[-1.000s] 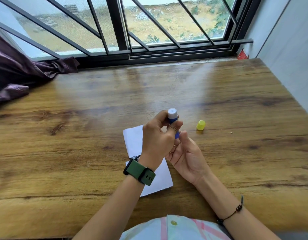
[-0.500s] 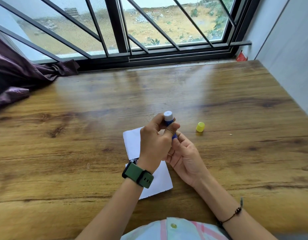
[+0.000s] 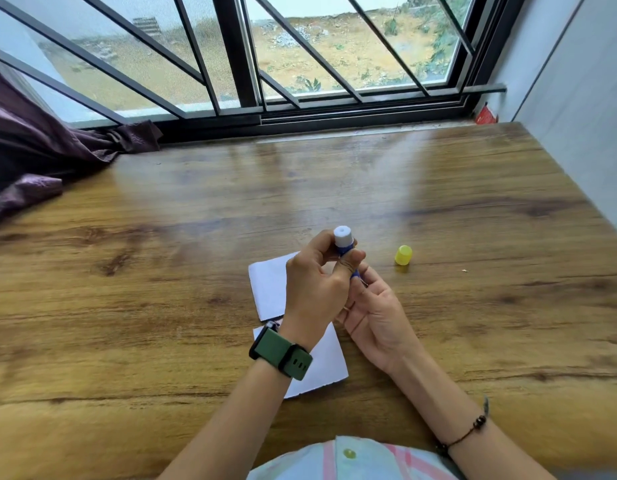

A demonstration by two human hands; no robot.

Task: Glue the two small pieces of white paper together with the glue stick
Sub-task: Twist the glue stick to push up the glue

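My left hand (image 3: 317,282) grips the blue barrel of the glue stick (image 3: 343,239), which stands upright with its white glue end bare at the top. My right hand (image 3: 376,310) holds the bottom end of the stick with its fingertips, palm turned up. The yellow cap (image 3: 403,255) lies on the table to the right of my hands. Two white paper pieces lie flat under my left hand: the far piece (image 3: 269,285) and the near piece (image 3: 320,368), partly hidden by my wrist and green watch.
The wooden table (image 3: 161,306) runs back to a barred window (image 3: 300,64). A dark purple curtain (image 3: 40,157) spills onto the table's far left corner. A white wall (image 3: 584,116) bounds the right side. A small red object (image 3: 486,116) sits in the far right corner.
Both hands with the glue stick have drifted slightly left and nearer. More white glue shows above the blue barrel than a second ago.
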